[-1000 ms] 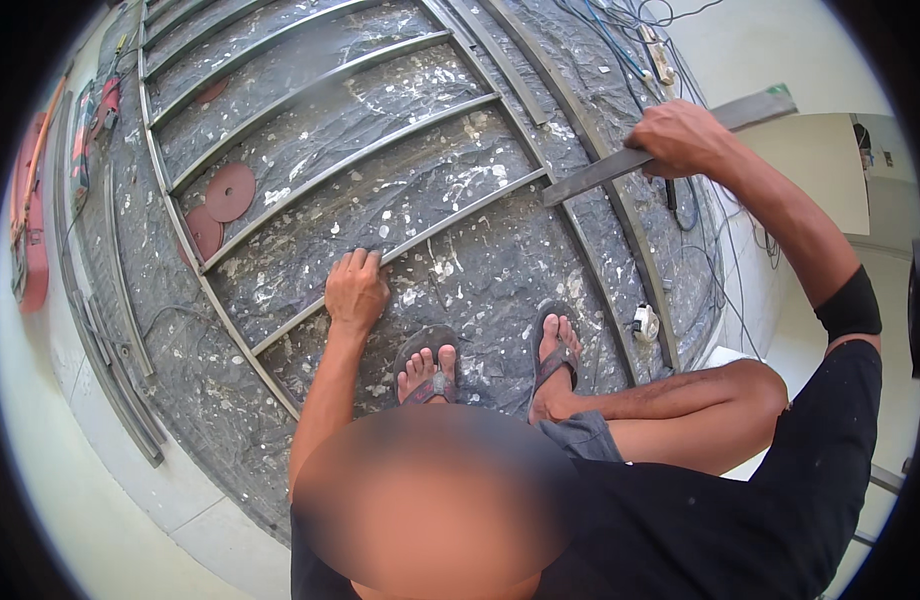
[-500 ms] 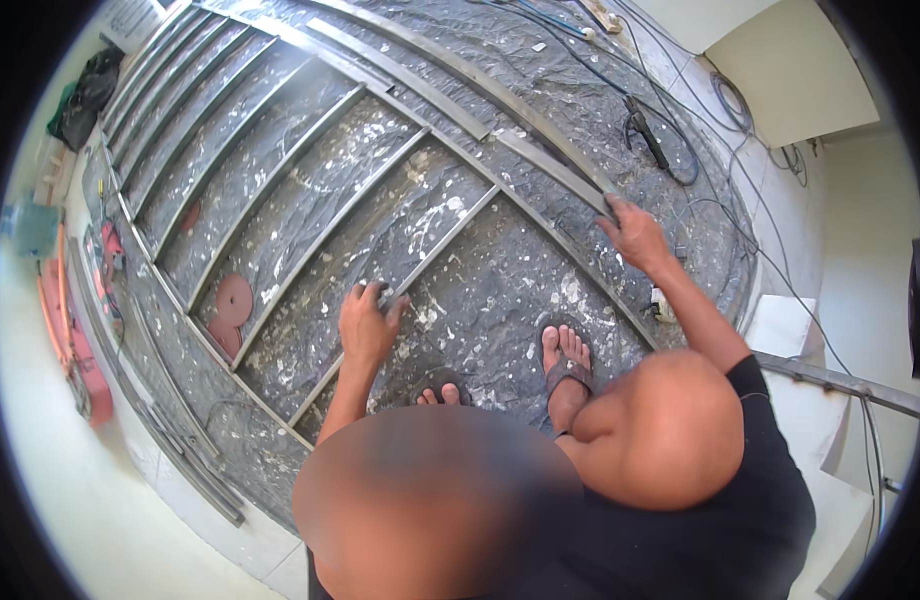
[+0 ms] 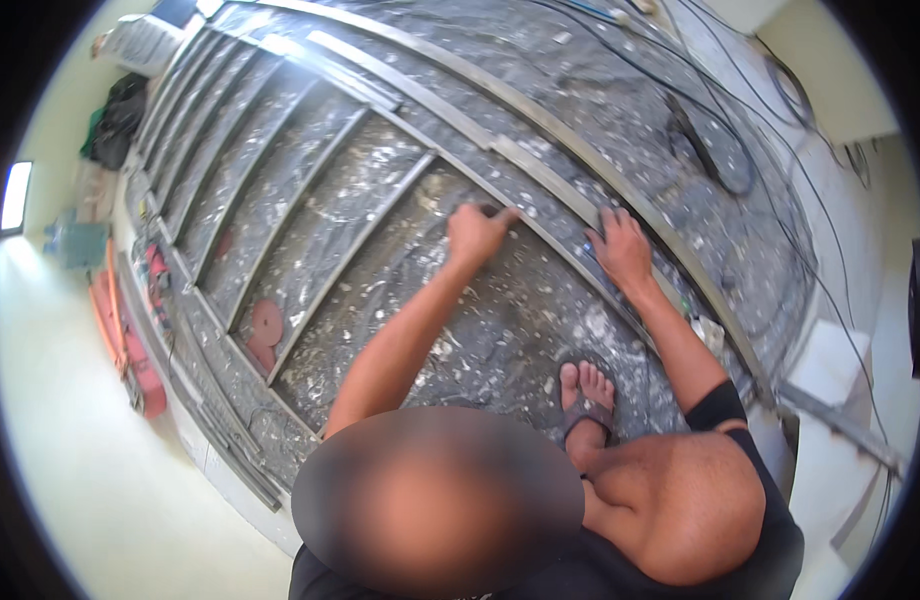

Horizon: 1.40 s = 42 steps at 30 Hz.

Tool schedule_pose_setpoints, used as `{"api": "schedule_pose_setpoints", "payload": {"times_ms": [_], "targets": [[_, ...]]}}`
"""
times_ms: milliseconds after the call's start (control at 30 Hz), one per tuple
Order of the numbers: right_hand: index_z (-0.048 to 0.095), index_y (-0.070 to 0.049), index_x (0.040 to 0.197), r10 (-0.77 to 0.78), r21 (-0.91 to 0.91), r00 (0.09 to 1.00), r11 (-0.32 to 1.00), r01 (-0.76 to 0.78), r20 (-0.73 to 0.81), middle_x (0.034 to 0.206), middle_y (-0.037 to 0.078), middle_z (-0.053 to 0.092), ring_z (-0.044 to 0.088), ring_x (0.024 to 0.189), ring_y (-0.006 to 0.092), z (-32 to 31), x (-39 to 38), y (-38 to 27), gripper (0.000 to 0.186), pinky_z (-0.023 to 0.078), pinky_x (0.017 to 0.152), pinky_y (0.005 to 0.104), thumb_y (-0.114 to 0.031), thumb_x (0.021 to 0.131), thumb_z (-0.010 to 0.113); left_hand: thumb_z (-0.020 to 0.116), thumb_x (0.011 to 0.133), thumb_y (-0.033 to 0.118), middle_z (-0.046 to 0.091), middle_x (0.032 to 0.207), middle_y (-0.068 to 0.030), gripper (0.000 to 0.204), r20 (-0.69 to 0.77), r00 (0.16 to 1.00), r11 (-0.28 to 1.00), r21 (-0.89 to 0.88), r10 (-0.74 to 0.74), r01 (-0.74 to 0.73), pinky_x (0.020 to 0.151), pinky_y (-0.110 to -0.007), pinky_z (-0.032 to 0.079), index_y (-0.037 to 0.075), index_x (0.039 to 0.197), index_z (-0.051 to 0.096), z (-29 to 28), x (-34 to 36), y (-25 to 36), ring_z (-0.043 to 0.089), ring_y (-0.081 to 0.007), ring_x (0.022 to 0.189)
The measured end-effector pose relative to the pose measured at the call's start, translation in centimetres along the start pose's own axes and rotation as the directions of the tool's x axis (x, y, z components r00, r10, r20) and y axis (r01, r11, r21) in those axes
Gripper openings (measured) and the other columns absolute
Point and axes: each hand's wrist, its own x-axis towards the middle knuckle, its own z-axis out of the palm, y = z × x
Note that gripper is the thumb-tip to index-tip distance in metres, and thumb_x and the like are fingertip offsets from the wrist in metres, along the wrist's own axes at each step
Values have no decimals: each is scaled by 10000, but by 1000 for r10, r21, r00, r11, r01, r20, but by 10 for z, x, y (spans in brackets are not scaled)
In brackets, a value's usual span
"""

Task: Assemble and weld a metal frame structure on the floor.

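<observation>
My left hand (image 3: 477, 240) has its fingers curled at the long side rail of a grey metal ladder-like frame (image 3: 385, 205), where a crosspiece joins it; my forearm hides much of that crosspiece. Just to the right, my right hand (image 3: 628, 252) grips a flat steel bar (image 3: 545, 175) lying alongside the rail, fingers bent over it. A longer bar (image 3: 605, 170) runs parallel beyond. A white tape measure (image 3: 707, 335) lies beside my right forearm. My sandalled foot (image 3: 586, 405) rests on the paint-spotted grey sheet (image 3: 490, 320) below my hands.
Pinkish discs (image 3: 267, 322) lie inside the frame. At left are a red case (image 3: 150, 385), a red tool (image 3: 158, 268), loose steel lengths (image 3: 210, 420) and dark bags (image 3: 118, 130). At right are tangled cables (image 3: 795, 225), a black handled tool (image 3: 690, 140) and a pale board (image 3: 825, 360).
The bar in my right hand has swung from jutting out rightward to lying along the rail. My left hand has slid up to the crosspiece's joint. The view has shifted as well.
</observation>
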Motion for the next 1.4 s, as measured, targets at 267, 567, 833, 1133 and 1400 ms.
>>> {"api": "schedule_pose_setpoints", "payload": {"times_ms": [267, 567, 833, 1133, 1400], "targets": [[555, 15, 1238, 122, -88, 974, 986, -140, -190, 1240, 239, 518, 480, 1172, 419, -50, -66, 68, 498, 375, 1016, 497, -277, 855, 684, 772, 760, 405, 714, 934, -220, 468, -131, 991, 999, -23, 32, -35, 830, -404, 538, -3, 986, 736, 16, -6, 6, 702, -343, 894], [476, -97, 1397, 308, -297, 950, 912, -283, 43, 1407, 292, 376, 361, 1296, 473, -73, -183, 119, 634, 319, 1075, 526, -307, 844, 704, 737, 806, 421, 692, 978, -238, 421, -74, 995, 998, -31, -61, 58, 825, -477, 524, 8, 887, 728, 9, -11, 12, 666, -407, 948], [409, -135, 1442, 573, -351, 818, 778, -522, 53, 1343, 311, 405, 399, 1235, 491, -63, -186, 114, 760, 348, 1046, 531, -231, 779, 768, 712, 830, 413, 685, 959, -251, 423, -88, 995, 998, -20, 55, -57, 813, -487, 524, -6, 884, 725, 13, -12, 2, 664, -409, 939], [506, -24, 1329, 479, -113, 877, 870, -479, -34, 1266, 268, 521, 516, 1147, 446, -76, -207, 176, 665, 414, 995, 491, -148, 733, 773, 729, 812, 394, 668, 993, -232, 449, -257, 929, 963, 118, 266, -242, 847, -473, 511, -32, 952, 703, 17, -29, 0, 644, -396, 958], [582, 53, 1204, 116, 619, 844, 629, -471, 524, 1058, 112, 645, 597, 984, 180, -151, -126, 39, 523, 472, 881, 320, -299, 825, 661, 750, 804, 354, 701, 957, -220, 413, 142, 939, 871, -437, 313, -224, 856, -411, 510, -22, 972, 709, 17, -146, -5, 674, -352, 932]]}}
